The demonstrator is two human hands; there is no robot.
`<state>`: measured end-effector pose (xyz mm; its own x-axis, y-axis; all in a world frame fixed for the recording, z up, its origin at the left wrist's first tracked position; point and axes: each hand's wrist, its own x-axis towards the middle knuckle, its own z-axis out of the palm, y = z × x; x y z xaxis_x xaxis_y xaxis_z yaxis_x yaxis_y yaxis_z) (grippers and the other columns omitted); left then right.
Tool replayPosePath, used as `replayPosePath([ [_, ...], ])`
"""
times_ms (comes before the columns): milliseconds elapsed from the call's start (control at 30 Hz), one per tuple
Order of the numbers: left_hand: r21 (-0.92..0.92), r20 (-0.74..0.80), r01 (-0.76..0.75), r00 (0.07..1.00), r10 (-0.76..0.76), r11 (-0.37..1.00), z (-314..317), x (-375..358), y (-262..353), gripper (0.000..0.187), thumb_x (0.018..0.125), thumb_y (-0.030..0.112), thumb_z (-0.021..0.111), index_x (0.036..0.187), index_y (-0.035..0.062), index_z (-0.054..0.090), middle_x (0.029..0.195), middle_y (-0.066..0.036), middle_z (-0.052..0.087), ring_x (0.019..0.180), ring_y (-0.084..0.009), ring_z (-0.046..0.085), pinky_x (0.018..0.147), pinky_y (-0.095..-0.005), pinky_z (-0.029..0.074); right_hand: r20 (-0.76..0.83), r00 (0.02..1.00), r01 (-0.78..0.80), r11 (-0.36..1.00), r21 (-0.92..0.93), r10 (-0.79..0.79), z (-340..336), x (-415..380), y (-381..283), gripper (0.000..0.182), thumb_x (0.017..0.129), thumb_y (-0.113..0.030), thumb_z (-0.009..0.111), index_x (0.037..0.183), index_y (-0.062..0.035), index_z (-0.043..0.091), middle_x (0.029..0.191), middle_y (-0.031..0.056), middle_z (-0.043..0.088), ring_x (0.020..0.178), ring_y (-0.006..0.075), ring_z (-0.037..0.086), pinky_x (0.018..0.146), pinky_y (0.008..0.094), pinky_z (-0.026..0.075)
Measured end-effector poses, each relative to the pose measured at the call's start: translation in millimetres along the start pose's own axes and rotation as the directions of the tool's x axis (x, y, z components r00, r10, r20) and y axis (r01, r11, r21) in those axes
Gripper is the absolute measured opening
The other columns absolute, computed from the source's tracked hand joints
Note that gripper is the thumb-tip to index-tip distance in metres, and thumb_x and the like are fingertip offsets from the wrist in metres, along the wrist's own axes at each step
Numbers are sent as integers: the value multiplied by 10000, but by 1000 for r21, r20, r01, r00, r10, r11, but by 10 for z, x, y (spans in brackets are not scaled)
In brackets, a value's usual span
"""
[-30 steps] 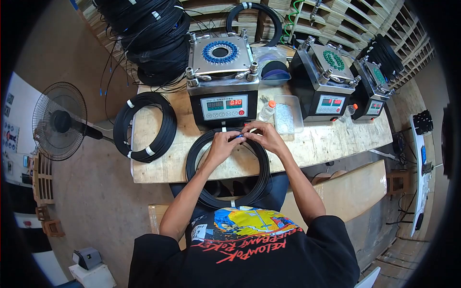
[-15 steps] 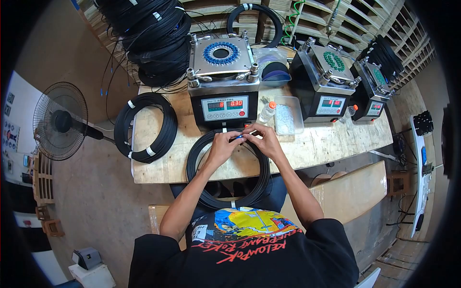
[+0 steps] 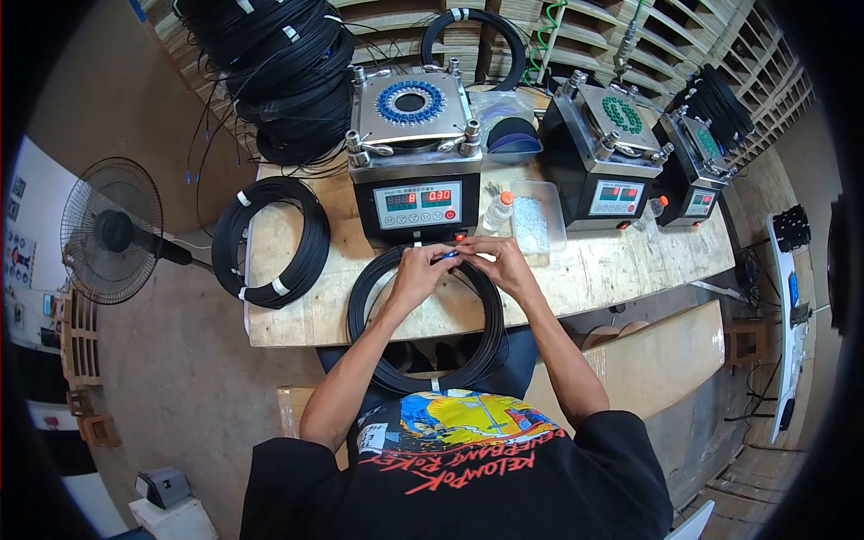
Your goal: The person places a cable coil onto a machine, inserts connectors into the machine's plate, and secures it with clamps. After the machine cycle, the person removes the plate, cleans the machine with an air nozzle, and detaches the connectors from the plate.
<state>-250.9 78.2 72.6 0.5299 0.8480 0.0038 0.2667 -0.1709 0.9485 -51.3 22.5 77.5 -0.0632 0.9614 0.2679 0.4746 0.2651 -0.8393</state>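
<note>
Both hands meet in front of the nearest polishing machine (image 3: 407, 184). My left hand (image 3: 418, 274) is closed, its fingertips pinching a small blue cable connector (image 3: 449, 256). The fingers of my right hand (image 3: 500, 267) are pinched at the other end of that connector, and they hide part of it. Beneath my hands a coil of black cable (image 3: 361, 310) leans over the table's front edge, its lower part against my lap. On top of the machine a ring of blue connectors (image 3: 409, 103) surrounds a dark round centre.
A second black coil (image 3: 317, 236) lies on the wooden table (image 3: 297, 326) at left, below a tall stack of coils (image 3: 286, 81). Right of my hands stand an orange-capped bottle (image 3: 498, 212) and a clear tray (image 3: 538, 220). Further right are two more machines (image 3: 615, 162) with green connectors.
My hands keep nearly the same pose around the connector, with only slight finger movement at the right hand. The whole view has shifted slightly.
</note>
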Motion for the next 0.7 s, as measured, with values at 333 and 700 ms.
replayPosePath([
  [333,46,-30,-18,999,19,999,-13,-4,22,237,933,137,720,1116,-9,755,878,-135,783,745,-116,714,682,-291,539,-104,994,-37,999,34,41,142,-131,-92,303,894,0,726,1190,-55,760,1179,172,747,1073,258,725,936,354,569],
  [700,48,-89,-12,996,17,999,11,-8,-74,237,935,122,707,1118,-26,741,832,-123,771,709,-105,691,651,-297,533,-35,997,-62,994,91,65,167,-74,-102,286,915,-28,717,1197,-47,756,1257,186,703,1137,279,694,955,355,556],
])
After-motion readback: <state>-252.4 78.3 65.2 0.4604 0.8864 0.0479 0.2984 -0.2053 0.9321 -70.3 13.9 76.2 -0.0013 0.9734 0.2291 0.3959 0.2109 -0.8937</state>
